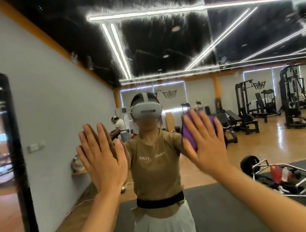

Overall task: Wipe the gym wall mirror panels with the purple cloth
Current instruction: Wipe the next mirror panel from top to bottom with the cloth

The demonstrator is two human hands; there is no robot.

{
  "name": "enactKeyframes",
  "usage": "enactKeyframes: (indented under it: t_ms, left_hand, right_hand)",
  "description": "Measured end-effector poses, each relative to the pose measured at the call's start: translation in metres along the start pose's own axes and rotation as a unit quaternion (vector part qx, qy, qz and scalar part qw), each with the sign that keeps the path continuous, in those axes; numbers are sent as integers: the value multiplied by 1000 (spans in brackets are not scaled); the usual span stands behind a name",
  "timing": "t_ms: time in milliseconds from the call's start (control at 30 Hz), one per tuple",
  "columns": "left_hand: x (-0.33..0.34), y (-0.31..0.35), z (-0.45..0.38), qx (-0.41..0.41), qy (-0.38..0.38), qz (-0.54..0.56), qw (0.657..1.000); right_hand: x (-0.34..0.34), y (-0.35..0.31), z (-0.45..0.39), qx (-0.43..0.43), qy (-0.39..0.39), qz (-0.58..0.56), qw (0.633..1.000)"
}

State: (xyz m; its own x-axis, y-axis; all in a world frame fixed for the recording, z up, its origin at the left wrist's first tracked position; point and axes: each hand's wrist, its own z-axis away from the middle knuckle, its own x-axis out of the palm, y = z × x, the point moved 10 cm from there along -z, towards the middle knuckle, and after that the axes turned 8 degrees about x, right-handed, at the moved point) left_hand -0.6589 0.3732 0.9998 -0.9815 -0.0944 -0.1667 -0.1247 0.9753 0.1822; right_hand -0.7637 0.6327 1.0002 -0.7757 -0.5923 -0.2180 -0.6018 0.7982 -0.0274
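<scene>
Gym wall mirror (193, 97) reflects equipment; left hand (104, 158) flat, fingers straight; right hand (205, 144) presses purple cloth (189, 134) flat.

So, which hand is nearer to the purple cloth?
Right. The right hand lies flat with straight fingers on the purple cloth, pressing it to the mirror. The left hand is flat on the glass, apart from the cloth.
</scene>
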Motion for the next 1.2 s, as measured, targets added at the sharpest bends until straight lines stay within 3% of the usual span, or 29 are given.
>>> enactKeyframes:
  t_ms: [133,233,400,667,767,1000,1200]
  left_hand:
    - [0,0,1,1,-1,0,1000]
    - [1,2,1,3,-1,-2,1000]
    - [1,3,2,1,3,1,1000]
    - [1,5,3,-8,14,16,1000]
    - [1,8,3,-12,15,20,1000]
    - [4,5,4,13,6,7,1000]
    - [6,4,5,24,-1,18,1000]
  right_hand:
    - [-30,21,-115,60,21,-38,997]
    - [-45,35,-154,79,41,-50,995]
    - [-39,38,-117,84,59,-60,993]
    - [0,32,62,33,29,-23,999]
    - [8,36,88,24,12,-8,1000]
    - [1,30,59,14,16,-9,1000]
    - [-21,29,-68,39,18,-39,998]
